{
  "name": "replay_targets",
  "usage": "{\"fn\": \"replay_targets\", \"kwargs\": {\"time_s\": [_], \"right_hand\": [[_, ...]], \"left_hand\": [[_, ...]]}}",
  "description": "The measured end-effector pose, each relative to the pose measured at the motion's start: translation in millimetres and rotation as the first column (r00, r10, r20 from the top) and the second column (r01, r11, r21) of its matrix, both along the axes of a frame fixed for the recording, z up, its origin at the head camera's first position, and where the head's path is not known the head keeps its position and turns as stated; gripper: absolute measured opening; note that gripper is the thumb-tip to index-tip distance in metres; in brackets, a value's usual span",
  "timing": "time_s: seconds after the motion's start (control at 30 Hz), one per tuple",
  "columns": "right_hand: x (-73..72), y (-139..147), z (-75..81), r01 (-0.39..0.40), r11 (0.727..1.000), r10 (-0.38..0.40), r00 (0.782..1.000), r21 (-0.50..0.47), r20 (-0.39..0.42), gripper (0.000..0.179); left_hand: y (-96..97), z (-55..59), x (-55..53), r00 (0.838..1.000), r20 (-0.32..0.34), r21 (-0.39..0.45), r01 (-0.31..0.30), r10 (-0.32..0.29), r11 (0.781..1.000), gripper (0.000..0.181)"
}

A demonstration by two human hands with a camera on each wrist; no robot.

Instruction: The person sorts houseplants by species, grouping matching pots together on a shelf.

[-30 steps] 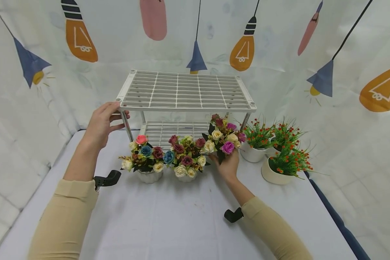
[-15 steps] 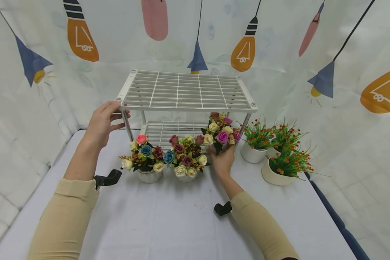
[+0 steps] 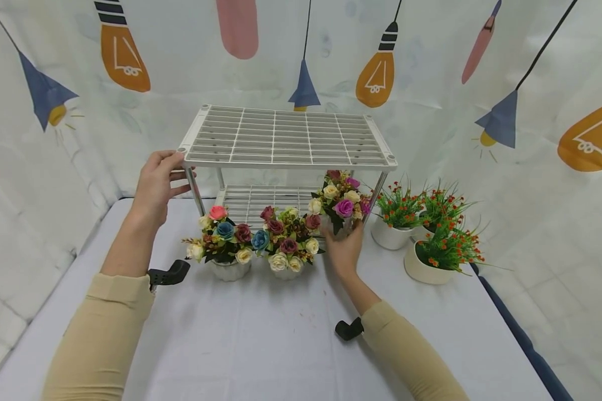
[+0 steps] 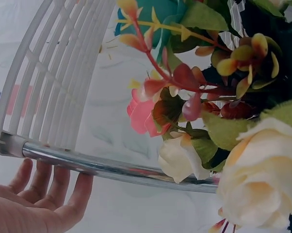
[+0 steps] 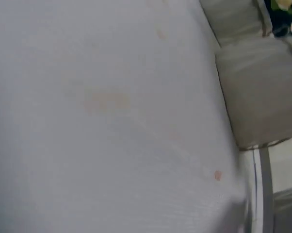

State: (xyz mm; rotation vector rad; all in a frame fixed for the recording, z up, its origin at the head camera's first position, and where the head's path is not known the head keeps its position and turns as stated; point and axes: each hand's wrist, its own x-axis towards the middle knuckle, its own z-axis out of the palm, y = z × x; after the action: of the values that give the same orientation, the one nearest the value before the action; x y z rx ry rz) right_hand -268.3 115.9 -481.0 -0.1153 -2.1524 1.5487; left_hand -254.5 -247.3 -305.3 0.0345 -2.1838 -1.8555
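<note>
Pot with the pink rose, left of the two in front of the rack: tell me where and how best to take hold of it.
Probably low on the white pot, from the near side: it stands upright, its wall shows below the spreading flowers, the rack rises behind, and the neighbouring rose pot crowds its right.

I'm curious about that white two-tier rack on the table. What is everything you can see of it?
The two-tier rack has white grid shelves, one above the other, perhaps plastic or coated metal, joined by shiny, silvery round corner posts. It stands upright toward the far side of the cloth-covered table. The left hand holds its front left corner, just where the upper shelf meets the post. Potted roses in front hide part of the lower shelf; whether any touch the rack is unclear.
</note>
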Motion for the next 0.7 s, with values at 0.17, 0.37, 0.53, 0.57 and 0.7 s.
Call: {"fn": "replay_targets", "kwargs": {"time_s": [0.17, 0.37, 0.53, 0.57, 0.7], "right_hand": [[22.4, 1, 2.3, -0.055, 0.997, 0.055, 0.998, -0.047, 0.007, 0.081], [44.9, -7, 2.6, -0.128, 0.981, 0.135, 0.99, -0.146, 0.033, 0.067], [64.1, -21, 9.1, -0.226, 0.938, 0.261, 0.959, -0.264, 0.108, 0.072], [67.2, -24, 8.9, -0.241, 0.931, 0.283, 0.951, -0.276, 0.123, 0.075], [78.3, -41, 5.6, -0.293, 0.905, 0.351, 0.924, -0.309, 0.152, 0.08]], "left_hand": [[2.3, 0.3, -3.0, 1.0, -0.008, -0.025, -0.03, 0.03, 0.999, 0.044], [3.4, -0.8, -4.7, 0.999, -0.008, -0.023, -0.04, 0.04, 0.999, 0.043], [3.6, -1.8, -5.1, 0.999, -0.005, 0.01, -0.042, 0.042, 0.999, 0.041], [3.3, -2.0, -5.2, 0.999, -0.006, 0.01, -0.042, 0.042, 0.999, 0.041], [3.2, -2.3, -4.6, 0.999, -0.008, 0.019, -0.04, 0.04, 0.999, 0.039]]}}
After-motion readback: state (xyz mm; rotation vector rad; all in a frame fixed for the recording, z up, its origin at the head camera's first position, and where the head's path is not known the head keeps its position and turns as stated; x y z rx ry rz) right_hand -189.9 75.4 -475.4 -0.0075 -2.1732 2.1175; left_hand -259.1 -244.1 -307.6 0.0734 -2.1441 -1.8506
